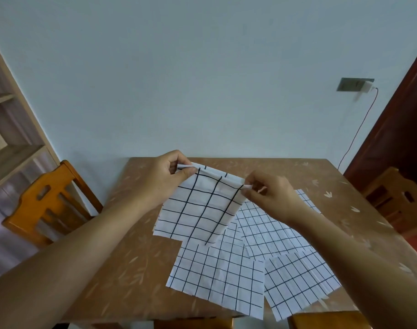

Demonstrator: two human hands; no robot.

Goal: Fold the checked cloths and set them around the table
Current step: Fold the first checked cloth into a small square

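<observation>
A white cloth with a black check hangs doubled over in the air above the table. My left hand pinches its upper left corner and my right hand pinches its upper right corner, both at the fold. Under it, flat on the brown table, lie three more checked cloths: one at the front middle, one at the front right and one further back on the right, overlapping each other.
An orange wooden chair stands at the table's left side and another chair at the right. A chair back shows at the near edge. The wall is right behind the table; shelves stand far left.
</observation>
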